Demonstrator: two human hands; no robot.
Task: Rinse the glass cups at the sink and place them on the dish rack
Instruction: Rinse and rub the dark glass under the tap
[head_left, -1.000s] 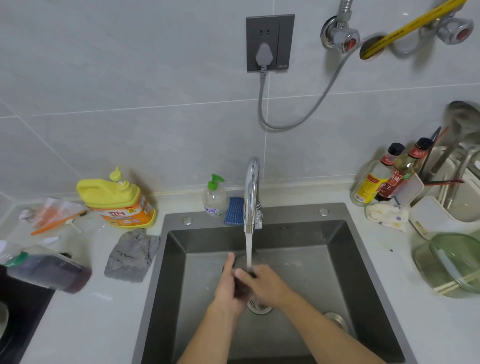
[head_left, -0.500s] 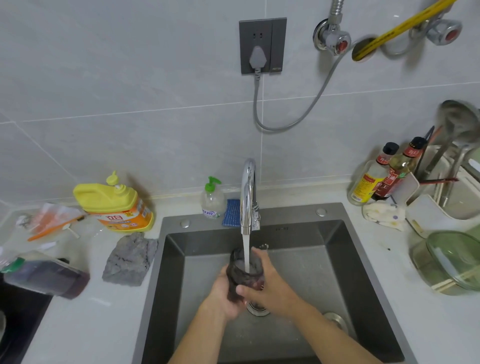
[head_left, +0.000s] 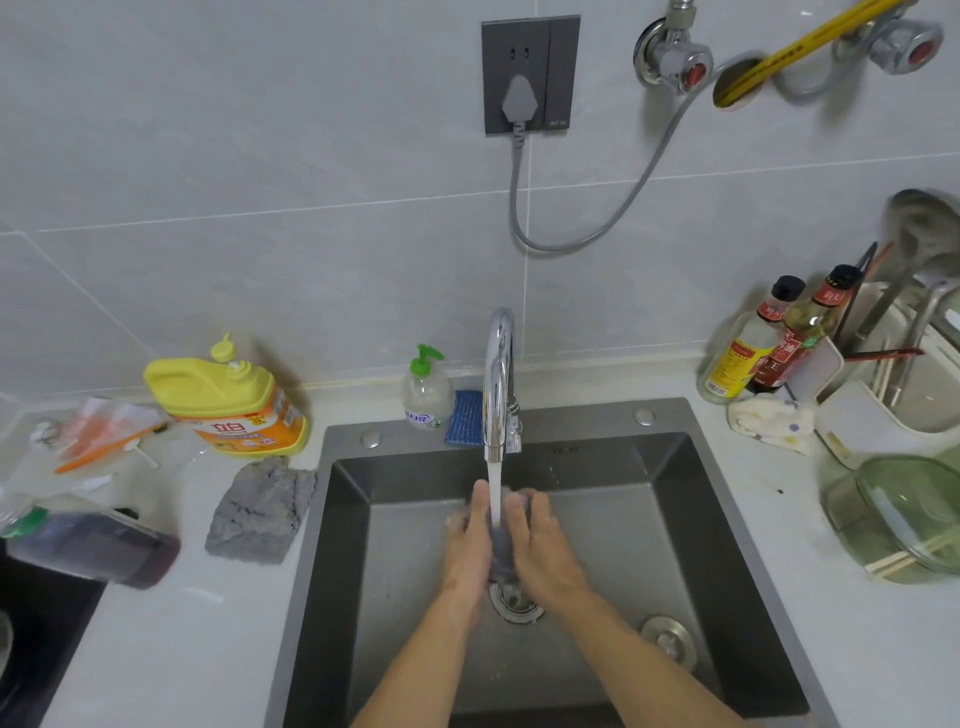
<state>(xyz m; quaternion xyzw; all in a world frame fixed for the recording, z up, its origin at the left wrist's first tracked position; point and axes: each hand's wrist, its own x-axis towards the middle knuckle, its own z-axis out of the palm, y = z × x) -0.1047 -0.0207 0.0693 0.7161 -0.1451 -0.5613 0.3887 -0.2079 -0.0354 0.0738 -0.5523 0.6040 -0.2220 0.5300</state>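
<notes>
Head view: left hand (head_left: 466, 545) and right hand (head_left: 541, 545) clasp the dark tinted glass cup (head_left: 500, 553) under the curved chrome tap (head_left: 497, 384), letting water (head_left: 495, 486) rinse it.

Even, soft indoor light, faint shadows, wide-angle bending at edges, slight blur throughout.

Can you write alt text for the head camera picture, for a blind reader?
A left hand and right hand hold a dark glass cup under the running tap, over a steel sink. A dish rack stands at right.
</notes>
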